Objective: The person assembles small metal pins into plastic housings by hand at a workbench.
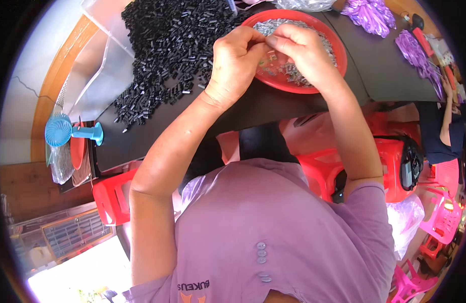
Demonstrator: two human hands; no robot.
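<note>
Above a round red basin [342, 65] my two hands meet, fingertip to fingertip. The thumb and fingers of my left hand [233, 65] are pinched together. My right hand [306, 50] pinches from the other side, its thumb against the bent forefinger. Whatever sits between the fingertips is too small to make out. Inside the basin lie many small silvery metal pieces [317, 34], with a few tiny coloured bits near the middle. Left of the basin spreads a large heap of short black tube-like plastic pieces [167, 43].
The dark table [313, 103] carries bundles of purple strips [369, 16] at the back right. A small blue fan [59, 130] is at the left edge. Red plastic stools [112, 197] stand below. At far right another person's arm [447, 116] reaches toward purple strips.
</note>
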